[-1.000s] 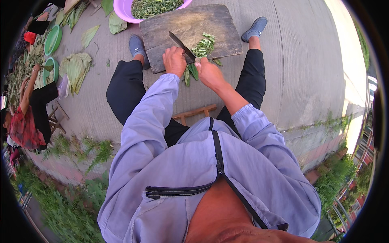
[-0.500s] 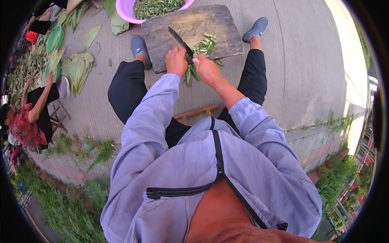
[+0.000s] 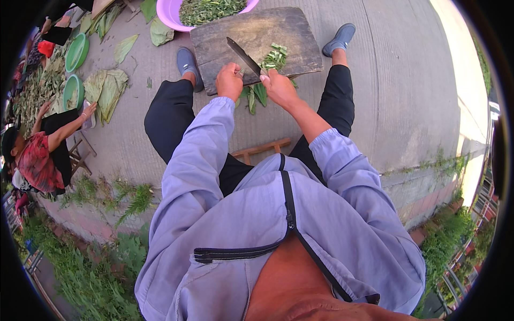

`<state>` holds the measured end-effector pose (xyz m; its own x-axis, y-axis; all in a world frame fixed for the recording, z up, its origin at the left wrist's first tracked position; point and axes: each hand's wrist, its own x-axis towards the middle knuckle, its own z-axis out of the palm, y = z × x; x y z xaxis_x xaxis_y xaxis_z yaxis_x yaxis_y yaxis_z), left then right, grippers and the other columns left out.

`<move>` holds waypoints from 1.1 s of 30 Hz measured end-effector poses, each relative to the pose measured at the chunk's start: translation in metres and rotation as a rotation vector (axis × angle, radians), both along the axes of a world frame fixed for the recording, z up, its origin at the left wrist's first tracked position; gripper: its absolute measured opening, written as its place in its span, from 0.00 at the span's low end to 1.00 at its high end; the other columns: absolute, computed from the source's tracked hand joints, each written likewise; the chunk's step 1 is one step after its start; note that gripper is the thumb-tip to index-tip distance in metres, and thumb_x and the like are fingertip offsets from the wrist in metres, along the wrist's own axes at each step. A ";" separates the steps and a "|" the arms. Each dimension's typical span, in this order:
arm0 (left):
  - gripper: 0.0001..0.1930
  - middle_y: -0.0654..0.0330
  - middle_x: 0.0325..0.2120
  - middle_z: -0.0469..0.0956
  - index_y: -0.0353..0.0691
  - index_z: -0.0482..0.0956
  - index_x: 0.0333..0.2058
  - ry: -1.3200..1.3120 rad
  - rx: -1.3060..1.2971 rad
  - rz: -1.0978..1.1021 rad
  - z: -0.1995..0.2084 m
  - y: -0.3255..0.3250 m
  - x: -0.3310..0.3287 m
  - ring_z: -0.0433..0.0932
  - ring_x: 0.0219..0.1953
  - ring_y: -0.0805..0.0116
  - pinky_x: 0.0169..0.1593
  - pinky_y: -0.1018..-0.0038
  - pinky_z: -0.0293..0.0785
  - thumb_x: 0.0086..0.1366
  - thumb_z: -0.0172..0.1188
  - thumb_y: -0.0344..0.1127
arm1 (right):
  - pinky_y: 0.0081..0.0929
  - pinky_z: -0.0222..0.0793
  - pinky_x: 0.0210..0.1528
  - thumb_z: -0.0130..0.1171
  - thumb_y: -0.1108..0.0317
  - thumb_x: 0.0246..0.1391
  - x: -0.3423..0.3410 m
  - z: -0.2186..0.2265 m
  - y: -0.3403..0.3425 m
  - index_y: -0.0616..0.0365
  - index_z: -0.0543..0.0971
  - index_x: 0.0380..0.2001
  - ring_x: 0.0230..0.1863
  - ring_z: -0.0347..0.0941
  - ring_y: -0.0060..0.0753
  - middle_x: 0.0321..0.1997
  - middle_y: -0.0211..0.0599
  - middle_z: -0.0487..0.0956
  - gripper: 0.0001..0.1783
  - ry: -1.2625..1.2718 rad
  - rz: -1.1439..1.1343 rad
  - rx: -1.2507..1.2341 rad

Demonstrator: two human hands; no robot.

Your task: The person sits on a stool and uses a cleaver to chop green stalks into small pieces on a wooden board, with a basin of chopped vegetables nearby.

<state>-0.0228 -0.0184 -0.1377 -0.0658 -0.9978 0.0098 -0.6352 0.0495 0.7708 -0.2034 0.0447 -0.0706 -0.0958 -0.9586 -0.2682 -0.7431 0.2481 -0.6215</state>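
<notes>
Wooden board [image 3: 289, 27]: one | knife [image 3: 243, 55]: one, right hand [image 3: 278, 87] wrapped round it | left hand [image 3: 229, 82]: curled, hold unclear

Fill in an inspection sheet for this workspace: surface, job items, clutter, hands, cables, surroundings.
Surface: worn wooden board.
Job items: knife and chopped greens over the board; long leaves at its near edge; purple basin of cut greenery beyond.
Clutter: broad leaves and green basins at left.
Hands: right hand grips the knife; left hand near the blade, hold unclear.
Cables: nothing seen.
Surroundings: concrete ground, plants, seated co-worker at left.
</notes>
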 end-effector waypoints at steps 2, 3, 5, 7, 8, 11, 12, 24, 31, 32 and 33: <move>0.09 0.51 0.36 0.84 0.42 0.84 0.39 0.009 -0.013 -0.006 -0.002 0.001 -0.003 0.84 0.40 0.49 0.44 0.56 0.79 0.59 0.70 0.27 | 0.63 0.72 0.47 0.53 0.53 0.71 -0.005 0.001 0.008 0.67 0.74 0.41 0.41 0.80 0.75 0.35 0.70 0.82 0.22 -0.012 -0.003 0.006; 0.10 0.52 0.36 0.84 0.42 0.84 0.40 0.016 -0.028 -0.006 -0.005 0.001 -0.004 0.84 0.39 0.49 0.44 0.57 0.79 0.59 0.70 0.27 | 0.62 0.72 0.46 0.53 0.53 0.71 -0.007 0.001 0.014 0.66 0.74 0.40 0.41 0.79 0.76 0.34 0.69 0.82 0.22 -0.062 -0.044 -0.014; 0.09 0.54 0.34 0.85 0.39 0.84 0.39 0.077 0.024 0.001 -0.010 -0.003 -0.005 0.84 0.37 0.56 0.43 0.62 0.80 0.60 0.70 0.26 | 0.62 0.71 0.45 0.54 0.53 0.71 -0.008 0.002 0.025 0.66 0.73 0.40 0.41 0.79 0.76 0.34 0.68 0.82 0.22 -0.114 -0.085 -0.035; 0.08 0.56 0.33 0.85 0.36 0.84 0.39 0.134 0.070 0.013 -0.015 -0.009 -0.003 0.84 0.36 0.63 0.42 0.67 0.80 0.60 0.70 0.24 | 0.61 0.71 0.44 0.55 0.53 0.71 -0.008 0.003 0.037 0.64 0.73 0.39 0.40 0.78 0.77 0.33 0.67 0.81 0.21 -0.213 -0.153 -0.113; 0.08 0.58 0.33 0.84 0.36 0.84 0.40 0.303 0.179 0.045 -0.016 -0.011 -0.004 0.83 0.35 0.66 0.41 0.70 0.79 0.61 0.69 0.23 | 0.61 0.71 0.44 0.55 0.53 0.71 -0.009 0.002 0.043 0.64 0.73 0.39 0.40 0.78 0.77 0.33 0.67 0.81 0.21 -0.214 -0.156 -0.115; 0.09 0.60 0.33 0.82 0.35 0.82 0.42 0.565 0.335 0.110 -0.010 -0.013 -0.004 0.81 0.35 0.69 0.41 0.72 0.79 0.63 0.68 0.21 | 0.56 0.71 0.40 0.55 0.54 0.71 -0.012 -0.003 0.060 0.63 0.71 0.37 0.34 0.78 0.71 0.31 0.63 0.80 0.20 -0.294 -0.226 -0.115; 0.10 0.60 0.34 0.82 0.36 0.81 0.43 0.662 0.387 0.144 -0.005 -0.013 -0.005 0.80 0.35 0.68 0.41 0.72 0.80 0.63 0.67 0.20 | 0.51 0.72 0.36 0.56 0.55 0.71 -0.014 -0.005 0.066 0.63 0.70 0.36 0.30 0.78 0.61 0.29 0.58 0.80 0.19 -0.393 -0.281 -0.091; 0.09 0.58 0.38 0.80 0.36 0.78 0.44 1.283 0.636 0.126 0.052 0.030 0.014 0.82 0.37 0.64 0.39 0.64 0.84 0.68 0.62 0.19 | 0.27 0.65 0.19 0.56 0.58 0.72 -0.022 0.019 0.128 0.58 0.70 0.36 0.19 0.69 0.20 0.25 0.32 0.76 0.16 -0.738 -0.481 0.024; 0.08 0.57 0.40 0.82 0.36 0.79 0.45 1.325 0.599 0.096 0.054 0.075 0.021 0.83 0.37 0.64 0.41 0.64 0.85 0.69 0.62 0.19 | 0.26 0.67 0.17 0.55 0.57 0.73 -0.008 0.028 0.144 0.59 0.72 0.38 0.18 0.70 0.20 0.26 0.32 0.76 0.15 -0.784 -0.458 0.032; 0.08 0.58 0.39 0.83 0.36 0.79 0.44 1.321 0.623 0.111 0.053 0.084 0.017 0.83 0.37 0.65 0.42 0.65 0.85 0.69 0.62 0.20 | 0.26 0.67 0.17 0.55 0.57 0.73 -0.007 0.031 0.144 0.59 0.72 0.38 0.18 0.70 0.20 0.26 0.32 0.76 0.15 -0.784 -0.451 0.017; 0.07 0.58 0.39 0.83 0.36 0.80 0.43 1.318 0.649 0.128 0.054 0.095 0.012 0.83 0.37 0.66 0.42 0.66 0.85 0.68 0.62 0.20 | 0.25 0.67 0.17 0.55 0.57 0.73 -0.006 0.034 0.146 0.59 0.73 0.38 0.18 0.69 0.20 0.27 0.32 0.77 0.15 -0.787 -0.455 0.031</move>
<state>-0.0105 0.0761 -0.0841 -0.2774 -0.8489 -0.4499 0.5535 -0.5240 0.6473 -0.2090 0.1907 -0.0367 -0.2415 -0.8645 -0.4408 0.0667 0.4384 -0.8963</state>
